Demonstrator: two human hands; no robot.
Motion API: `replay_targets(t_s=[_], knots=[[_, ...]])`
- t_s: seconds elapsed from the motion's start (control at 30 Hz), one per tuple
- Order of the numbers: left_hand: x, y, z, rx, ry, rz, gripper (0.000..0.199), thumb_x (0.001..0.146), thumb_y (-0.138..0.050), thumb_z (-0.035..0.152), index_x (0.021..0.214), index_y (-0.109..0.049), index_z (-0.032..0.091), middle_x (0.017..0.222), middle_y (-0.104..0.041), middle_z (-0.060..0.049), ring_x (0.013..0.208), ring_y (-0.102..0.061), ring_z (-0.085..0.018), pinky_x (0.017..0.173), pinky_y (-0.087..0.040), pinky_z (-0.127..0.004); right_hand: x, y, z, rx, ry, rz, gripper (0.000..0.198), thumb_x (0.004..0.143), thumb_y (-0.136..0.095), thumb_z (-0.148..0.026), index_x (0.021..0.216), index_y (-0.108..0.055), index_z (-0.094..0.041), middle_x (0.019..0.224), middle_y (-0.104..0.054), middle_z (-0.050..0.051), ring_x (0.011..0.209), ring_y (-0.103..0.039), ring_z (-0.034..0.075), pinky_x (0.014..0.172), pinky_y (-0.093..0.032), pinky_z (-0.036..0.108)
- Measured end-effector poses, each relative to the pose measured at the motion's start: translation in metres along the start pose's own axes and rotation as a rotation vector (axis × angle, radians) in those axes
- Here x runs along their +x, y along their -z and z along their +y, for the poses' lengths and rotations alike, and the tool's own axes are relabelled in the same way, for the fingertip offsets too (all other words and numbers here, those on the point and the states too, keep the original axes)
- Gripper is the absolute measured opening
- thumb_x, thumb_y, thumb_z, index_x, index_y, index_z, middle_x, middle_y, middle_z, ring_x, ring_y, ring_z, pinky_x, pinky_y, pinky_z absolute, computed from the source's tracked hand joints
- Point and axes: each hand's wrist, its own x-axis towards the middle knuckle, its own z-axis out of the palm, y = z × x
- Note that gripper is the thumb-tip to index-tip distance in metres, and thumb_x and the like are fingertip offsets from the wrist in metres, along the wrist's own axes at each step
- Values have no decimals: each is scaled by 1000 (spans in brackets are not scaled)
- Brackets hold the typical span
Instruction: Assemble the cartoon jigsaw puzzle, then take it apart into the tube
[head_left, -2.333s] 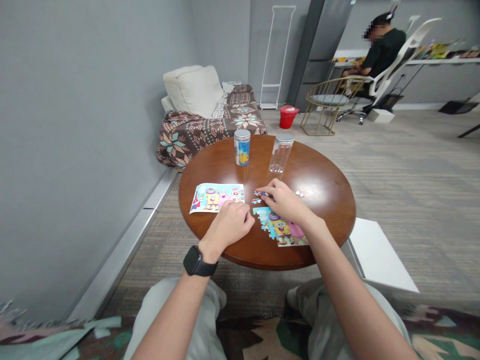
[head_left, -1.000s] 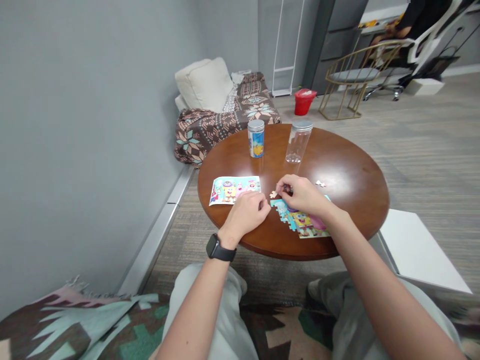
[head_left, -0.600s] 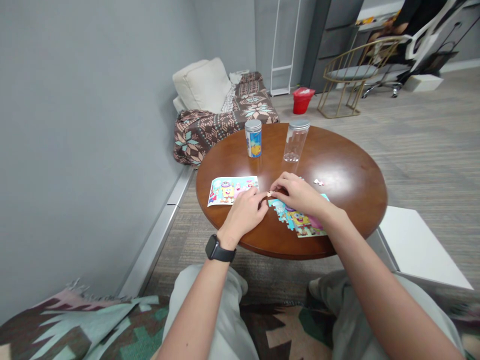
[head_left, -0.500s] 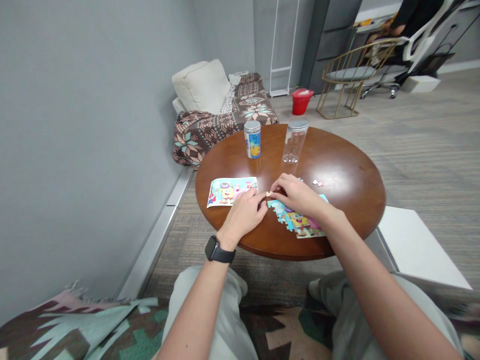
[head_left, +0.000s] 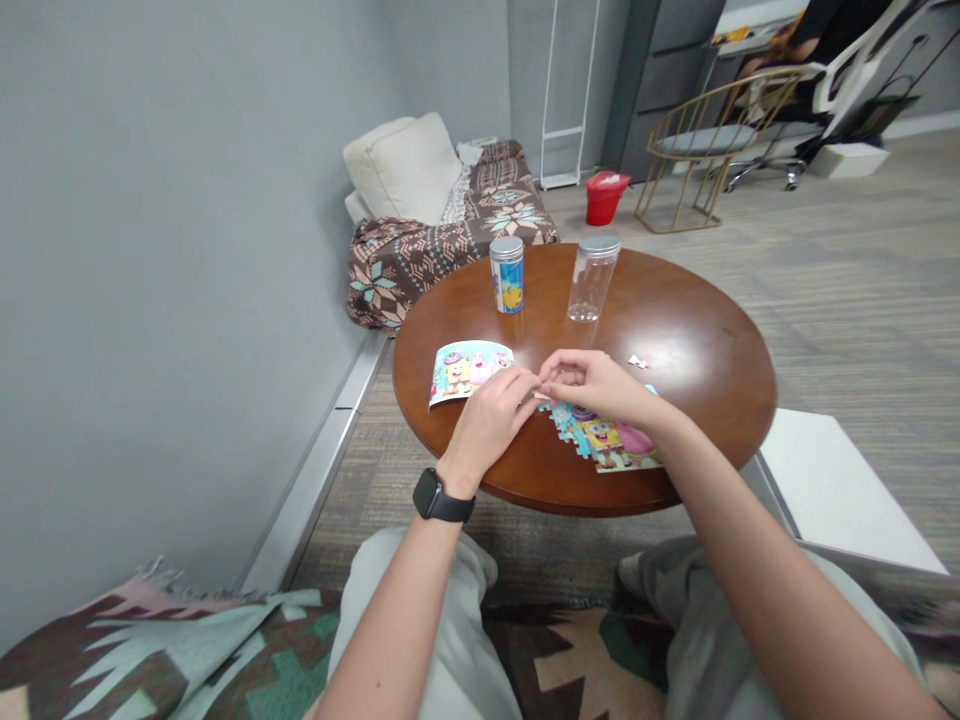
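My left hand (head_left: 496,408), with a dark watch on its wrist, and my right hand (head_left: 596,385) meet fingertip to fingertip above the table. Between their closed fingers shows the pale edge of a puzzle piece (head_left: 540,394), mostly hidden. Below my right hand lies a partly joined cartoon jigsaw puzzle (head_left: 600,440), jagged along its left side and partly covered by that hand. The picture sheet (head_left: 469,366) beside my left hand is curled, its right end behind the fingers. A few loose puzzle pieces (head_left: 638,362) lie beyond my right hand.
On the round wooden table (head_left: 697,330) stand a printed jar (head_left: 508,277) and a clear lidded jar (head_left: 592,283). Farther off are a covered sofa (head_left: 442,240), a red bin (head_left: 604,198), a gold-framed chair (head_left: 701,145) and a seated person (head_left: 821,60).
My fingertips have come together around the puzzle piece, which showed more plainly before. The picture sheet has bowed upward, its left end shifting right.
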Motion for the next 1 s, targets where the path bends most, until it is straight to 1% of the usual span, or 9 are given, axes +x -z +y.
replay_targets(t_s=[0.13, 0.23, 0.37, 0.5, 0.6, 0.7, 0.77, 0.87, 1.0], knots=[[1, 2, 3, -64, -20, 92, 10, 94, -57, 21, 88, -64, 17, 90, -66, -5, 88, -63, -18, 82, -51, -31, -6, 3, -6, 79, -27, -11, 31, 70, -77, -43, 82, -66, -16, 69, -68, 2, 69, -65, 17, 67, -51, 30], [6, 7, 11, -145, 131, 154, 13, 92, -61, 22, 80, -67, 17, 84, -67, -4, 81, -62, -16, 77, -50, -29, -9, 8, -11, 106, 5, 2, 35, 70, -77, -46, 84, -68, -16, 73, -70, 4, 74, -66, 18, 73, -51, 32], [9, 13, 20, -290, 385, 14, 17, 89, -60, 21, 76, -70, 17, 79, -70, -2, 76, -62, -15, 69, -49, -26, -8, 10, -10, 71, -5, 2, 33, 69, -77, -44, 83, -69, -15, 77, -71, 5, 75, -65, 17, 72, -51, 32], [7, 17, 17, -373, 482, -105, 16, 85, -63, 24, 74, -72, 16, 76, -70, -2, 71, -62, -14, 66, -48, -26, -4, 6, -4, -37, 50, -27, 27, 72, -70, -34, 92, -71, -16, 77, -69, 3, 70, -61, 14, 67, -48, 28], [5, 22, 13, -330, 442, -185, 13, 82, -68, 27, 77, -72, 16, 73, -66, -1, 63, -56, -12, 61, -45, -25, -3, 4, 0, -167, 89, -49, 22, 75, -63, -27, 91, -73, -15, 69, -64, 0, 63, -55, 12, 62, -44, 25], [4, 29, 12, -185, 307, -274, 15, 84, -68, 25, 72, -70, 17, 62, -56, 3, 60, -51, -11, 61, -41, -25, -3, 4, 3, -278, 104, -54, 19, 75, -60, -23, 85, -75, -15, 66, -63, 0, 62, -52, 11, 61, -41, 24], [3, 33, 11, -97, 226, -312, 13, 86, -65, 22, 75, -71, 17, 60, -53, 3, 62, -52, -12, 64, -41, -25, -3, 5, 5, -318, 116, -56, 20, 75, -59, -22, 84, -75, -15, 69, -65, 1, 64, -51, 11, 62, -40, 24], [1, 36, 8, -25, 121, -350, 10, 88, -62, 17, 88, -73, 18, 67, -58, 2, 69, -56, -14, 70, -44, -26, -3, 6, 6, -378, 133, -77, 21, 75, -58, -20, 84, -76, -16, 72, -68, 2, 65, -52, 12, 64, -41, 24], [-2, 35, 4, 6, 18, -425, 19, 91, -59, 20, 104, -73, 21, 80, -63, -2, 77, -60, -15, 73, -45, -26, -3, 7, 7, -445, 130, -99, 20, 73, -59, -18, 82, -76, -17, 74, -71, 2, 68, -55, 14, 66, -43, 26]])
